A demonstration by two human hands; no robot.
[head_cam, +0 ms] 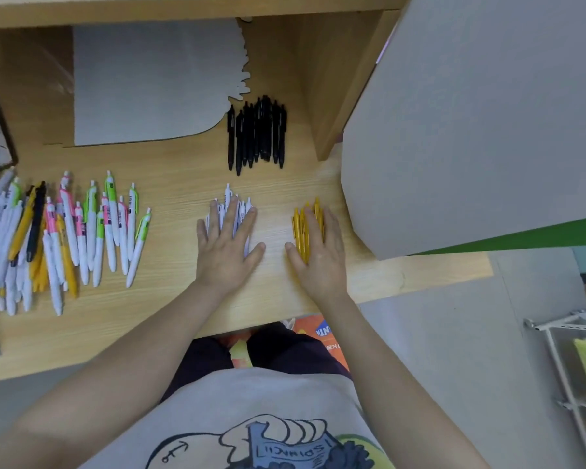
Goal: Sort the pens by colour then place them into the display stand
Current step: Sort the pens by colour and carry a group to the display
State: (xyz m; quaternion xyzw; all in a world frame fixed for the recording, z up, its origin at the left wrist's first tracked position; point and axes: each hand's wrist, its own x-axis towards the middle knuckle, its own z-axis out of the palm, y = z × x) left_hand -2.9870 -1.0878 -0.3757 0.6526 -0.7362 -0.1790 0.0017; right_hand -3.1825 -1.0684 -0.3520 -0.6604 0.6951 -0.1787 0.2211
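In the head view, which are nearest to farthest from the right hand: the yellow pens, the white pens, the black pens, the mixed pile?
1. Yellow pens: under the right hand, touching it.
2. White pens: just left, under the left hand.
3. Black pens: farther back on the desk.
4. Mixed pile: far left.

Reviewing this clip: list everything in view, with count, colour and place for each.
black pens: one bundle, black, far centre of the desk
white pens: one small pile, white, under the left hand
yellow pens: one small pile, yellow, under the right hand
unsorted pens: many, mixed colours, desk's left side
grey board: one, grey, far left-centre
grey box: one, grey, right
desk: one, light wood
left hand: flat on white pens
right hand: flat on yellow pens
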